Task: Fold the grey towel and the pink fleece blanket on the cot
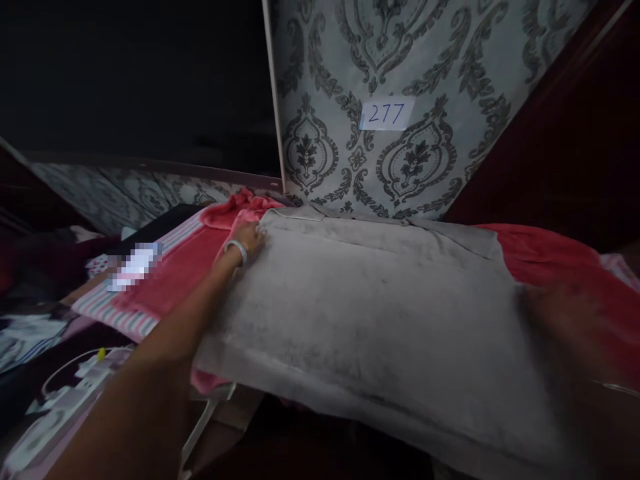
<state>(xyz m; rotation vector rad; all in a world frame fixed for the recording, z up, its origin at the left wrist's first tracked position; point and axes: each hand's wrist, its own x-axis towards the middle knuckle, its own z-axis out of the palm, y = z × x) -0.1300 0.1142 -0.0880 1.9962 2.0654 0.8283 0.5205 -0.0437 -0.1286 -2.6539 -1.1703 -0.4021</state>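
Note:
A wide grey cloth (370, 300), with a seam and folded flaps along its far edge, lies spread over a red blanket (170, 280). Its near edge hangs down in front, with dark smudges or shading across it. My left hand (249, 241), wearing a pale bracelet on the wrist, is at the cloth's far left corner, fingers curled in on its edge. At the right edge of the cloth is my right hand (565, 313), smeared by motion, so its fingers cannot be made out.
A large dark screen (140, 80) stands at the back left. Patterned wallpaper bears a paper label (387, 113) reading 277. A white power strip (65, 407) with a cable lies at lower left, near a blurred-out phone-like object (134, 267). Dark red panelling (560, 147) slopes at right.

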